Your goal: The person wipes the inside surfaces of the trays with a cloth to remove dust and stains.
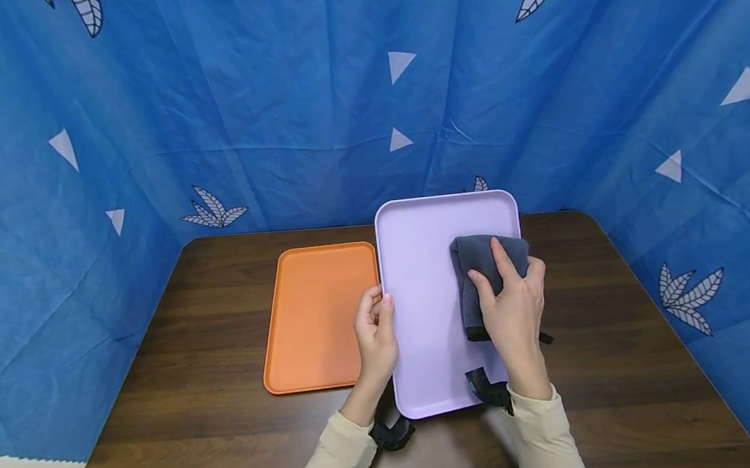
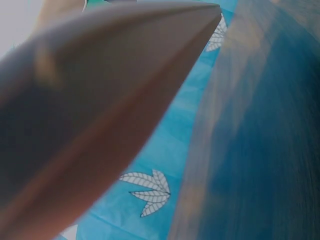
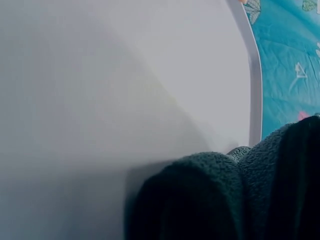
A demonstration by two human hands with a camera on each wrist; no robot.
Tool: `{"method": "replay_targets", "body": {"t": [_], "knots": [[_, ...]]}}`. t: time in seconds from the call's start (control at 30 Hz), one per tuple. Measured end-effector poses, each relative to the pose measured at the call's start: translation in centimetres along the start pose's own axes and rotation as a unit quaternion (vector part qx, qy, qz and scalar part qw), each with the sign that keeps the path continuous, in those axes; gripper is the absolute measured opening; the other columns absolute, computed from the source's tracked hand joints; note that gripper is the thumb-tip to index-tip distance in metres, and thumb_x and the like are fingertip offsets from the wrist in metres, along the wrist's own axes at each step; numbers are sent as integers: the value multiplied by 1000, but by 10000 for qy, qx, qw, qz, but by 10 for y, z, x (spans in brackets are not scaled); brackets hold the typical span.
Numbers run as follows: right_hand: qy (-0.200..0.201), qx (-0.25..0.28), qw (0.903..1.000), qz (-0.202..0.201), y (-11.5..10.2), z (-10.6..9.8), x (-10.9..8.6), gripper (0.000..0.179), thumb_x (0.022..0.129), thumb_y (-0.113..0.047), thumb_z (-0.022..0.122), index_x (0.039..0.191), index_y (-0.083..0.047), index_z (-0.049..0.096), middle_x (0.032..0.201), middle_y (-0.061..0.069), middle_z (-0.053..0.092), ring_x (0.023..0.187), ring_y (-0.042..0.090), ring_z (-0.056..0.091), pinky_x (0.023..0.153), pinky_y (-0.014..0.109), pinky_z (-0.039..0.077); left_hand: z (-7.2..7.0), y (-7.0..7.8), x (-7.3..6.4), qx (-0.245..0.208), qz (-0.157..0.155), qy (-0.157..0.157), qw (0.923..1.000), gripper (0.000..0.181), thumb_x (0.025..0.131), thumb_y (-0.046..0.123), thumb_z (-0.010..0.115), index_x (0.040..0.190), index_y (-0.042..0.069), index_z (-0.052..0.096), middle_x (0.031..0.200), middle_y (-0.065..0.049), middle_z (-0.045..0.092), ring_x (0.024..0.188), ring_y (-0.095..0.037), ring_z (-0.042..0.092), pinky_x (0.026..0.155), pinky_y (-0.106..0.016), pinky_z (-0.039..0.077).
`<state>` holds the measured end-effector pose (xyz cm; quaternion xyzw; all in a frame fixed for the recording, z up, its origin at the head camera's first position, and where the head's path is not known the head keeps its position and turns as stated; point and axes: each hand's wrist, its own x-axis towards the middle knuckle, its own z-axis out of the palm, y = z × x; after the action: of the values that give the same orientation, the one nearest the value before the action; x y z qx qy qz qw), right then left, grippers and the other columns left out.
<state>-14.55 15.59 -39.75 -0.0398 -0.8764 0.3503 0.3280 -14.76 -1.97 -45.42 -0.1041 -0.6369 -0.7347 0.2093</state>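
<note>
A lavender tray (image 1: 424,311) is held up and tilted above the table. My left hand (image 1: 376,337) grips its left rim, thumb on the front side. Against the right part of the tray's inner face lies a folded dark grey cloth (image 1: 478,284). My right hand (image 1: 516,304) holds that cloth, with the thumb and index finger spread over it; the other fingers are partly hidden near the right rim. In the right wrist view, the fuzzy folds of the cloth (image 3: 215,175) touch the pale tray surface (image 3: 100,100). A large blurred shape fills much of the left wrist view.
An orange tray (image 1: 321,312) lies flat on the dark wooden table (image 1: 213,364), left of the lavender one and partly behind my left hand. Blue curtain (image 1: 297,86) with leaf and triangle prints surrounds the table's back and sides. Black straps (image 1: 391,435) sit at both wrists.
</note>
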Motion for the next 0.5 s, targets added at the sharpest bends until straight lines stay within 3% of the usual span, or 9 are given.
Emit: {"method": "replay_targets", "body": {"t": [0.13, 0.5], "knots": [[-94, -45, 9999, -34, -6, 4, -4, 58, 83, -15, 78, 136, -6, 57, 124, 36, 42, 109, 44, 46, 86, 55, 43, 0, -1, 0, -40, -8, -5, 10000, 19, 101, 3, 45, 109, -13, 52, 68, -29, 55, 67, -2, 54, 57, -20, 46], [-94, -73, 9982, -592, -24, 17, -14, 55, 81, -14, 79, 132, -4, 60, 114, 36, 46, 96, 43, 51, 74, 50, 44, -1, -4, 1, -162, 48, 13, 9999, 19, 101, 3, 44, 109, -13, 52, 64, -26, 49, 63, -2, 50, 55, -19, 42]]}}
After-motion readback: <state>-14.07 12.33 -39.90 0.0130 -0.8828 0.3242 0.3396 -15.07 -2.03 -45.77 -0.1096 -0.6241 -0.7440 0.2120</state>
